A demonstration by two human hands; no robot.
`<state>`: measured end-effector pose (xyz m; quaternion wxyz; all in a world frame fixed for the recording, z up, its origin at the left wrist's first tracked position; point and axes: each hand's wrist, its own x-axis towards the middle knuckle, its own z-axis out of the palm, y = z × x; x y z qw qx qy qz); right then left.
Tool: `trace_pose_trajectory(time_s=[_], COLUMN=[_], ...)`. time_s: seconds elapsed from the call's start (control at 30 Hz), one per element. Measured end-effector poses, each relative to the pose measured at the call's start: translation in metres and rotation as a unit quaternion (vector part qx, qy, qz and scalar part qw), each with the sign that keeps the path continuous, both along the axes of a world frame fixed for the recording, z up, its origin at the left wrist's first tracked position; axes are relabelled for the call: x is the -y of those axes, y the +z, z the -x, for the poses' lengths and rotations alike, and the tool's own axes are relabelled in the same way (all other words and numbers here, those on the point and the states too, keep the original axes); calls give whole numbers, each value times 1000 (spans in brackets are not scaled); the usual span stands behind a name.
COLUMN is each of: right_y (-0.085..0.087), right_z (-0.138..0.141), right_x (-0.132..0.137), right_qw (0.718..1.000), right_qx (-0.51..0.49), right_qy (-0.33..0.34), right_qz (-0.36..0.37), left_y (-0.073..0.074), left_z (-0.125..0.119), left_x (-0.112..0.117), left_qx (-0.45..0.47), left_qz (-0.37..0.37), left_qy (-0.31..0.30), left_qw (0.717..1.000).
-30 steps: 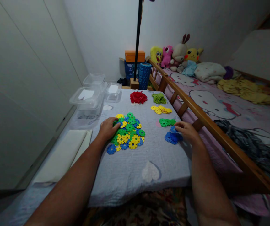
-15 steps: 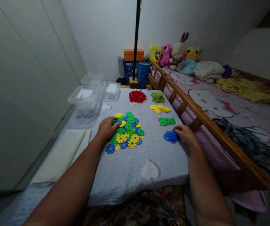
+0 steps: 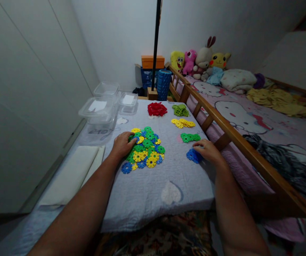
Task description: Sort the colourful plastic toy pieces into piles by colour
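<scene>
A mixed pile of blue, green and yellow flower-shaped plastic discs (image 3: 146, 148) lies on a pale quilted cloth (image 3: 155, 185). My left hand (image 3: 122, 145) rests palm down on the pile's left side, fingers curled over some discs. My right hand (image 3: 207, 151) lies over a small heap of blue discs (image 3: 191, 155), fingertips touching it; what it holds, if anything, is hidden. Further back sit sorted heaps: green discs (image 3: 189, 137), yellow discs (image 3: 182, 123), light green discs (image 3: 180, 111) and red discs (image 3: 157, 109).
Clear plastic containers (image 3: 101, 110) stand at the back left. A wooden bed rail (image 3: 222, 124) runs along the right, with a patterned bed and plush toys (image 3: 201, 58) behind. A black pole (image 3: 155, 42) rises at the back. A folded white cloth (image 3: 73, 174) lies left.
My right hand has slid a little left over the blue heap, covering more of it. My left hand stays on the mixed pile.
</scene>
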<state>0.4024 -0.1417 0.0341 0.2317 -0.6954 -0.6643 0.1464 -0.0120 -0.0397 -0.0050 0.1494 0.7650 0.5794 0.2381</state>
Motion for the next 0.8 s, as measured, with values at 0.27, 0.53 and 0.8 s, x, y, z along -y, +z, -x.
trace_pose_trajectory(time_s=[0.27, 0.53, 0.8], right_y=[14, -4, -3], right_z=[101, 132, 112], right_x=[-28, -32, -37], right_qw=[974, 974, 991], right_qx=[17, 9, -41], right_qy=[227, 226, 115], right_qz=[5, 16, -51], left_y=[1, 2, 1], left_z=[0, 0, 0], left_x=[1, 2, 2], left_qx=[5, 15, 11], left_qz=[5, 0, 0], left_qy=[-4, -1, -2], left_qw=[1000, 1000, 1000])
